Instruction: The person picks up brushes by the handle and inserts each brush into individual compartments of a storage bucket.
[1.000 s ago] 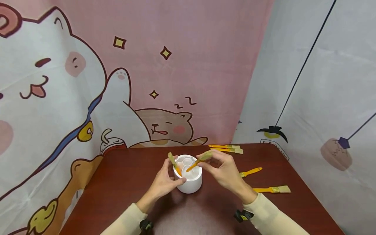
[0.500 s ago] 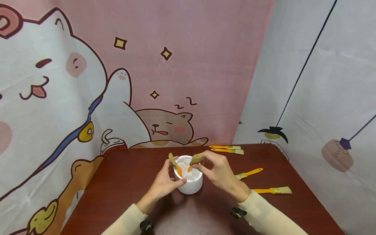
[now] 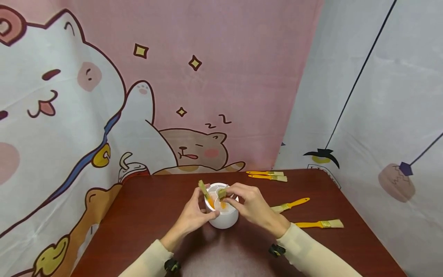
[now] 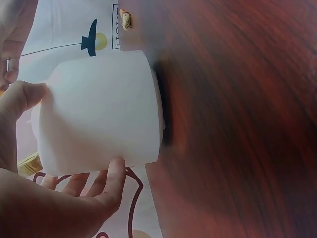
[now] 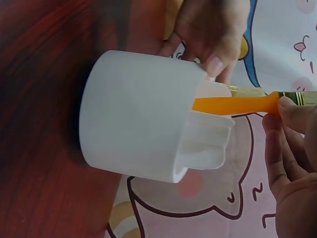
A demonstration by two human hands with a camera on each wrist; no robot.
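A white round holder [image 3: 226, 221] with inner compartments stands on the table. My left hand [image 3: 194, 211] grips its left side, thumb in front and fingers round the back, as the left wrist view also shows. One paintbrush [image 3: 202, 187] leans in the holder on the left, bristles up. My right hand [image 3: 254, 206] pinches a second paintbrush [image 5: 242, 105] near its metal band, bristles up. The tip of its orange handle is inside the holder's rim in the right wrist view; which compartment it enters I cannot tell.
Two paintbrushes [image 3: 268, 177] lie at the table's back edge. To the right of my right hand lie two more, an angled paintbrush [image 3: 290, 204] and a nearer paintbrush [image 3: 323, 224], partly behind my forearm. Printed cloth [image 3: 242, 77] hangs behind the dark red table [image 3: 149, 215].
My right hand has moved left and down over the holder, turning the paintbrush from slanted to more upright and lowering its handle into the opening. My left hand has stayed on the holder.
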